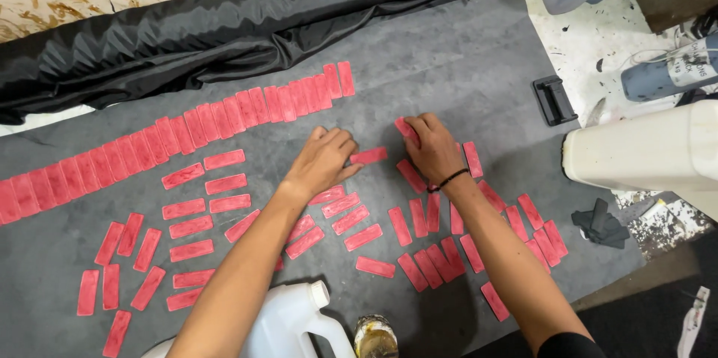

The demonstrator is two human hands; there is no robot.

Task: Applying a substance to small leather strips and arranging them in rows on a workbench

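Note:
Many flat red rectangular strips lie on a grey mat (pixel 464 59). A long row of strips (pixel 179 130) runs diagonally across the mat's upper left. My left hand (pixel 323 160) rests palm down, its fingertips touching one loose red strip (pixel 369 155). My right hand (pixel 430 147), with a black band at the wrist, pinches another red strip (pixel 404 128) at its upper left. More strips lie scattered below both forearms and to the left (pixel 191 208).
A rolled black fabric bundle (pixel 224 29) lies along the mat's far edge. A white jug (pixel 292 324) and a small jar (pixel 375 337) stand near me. A black clip (pixel 554 100), a white container (pixel 643 150) and grey spools (pixel 666 74) sit right.

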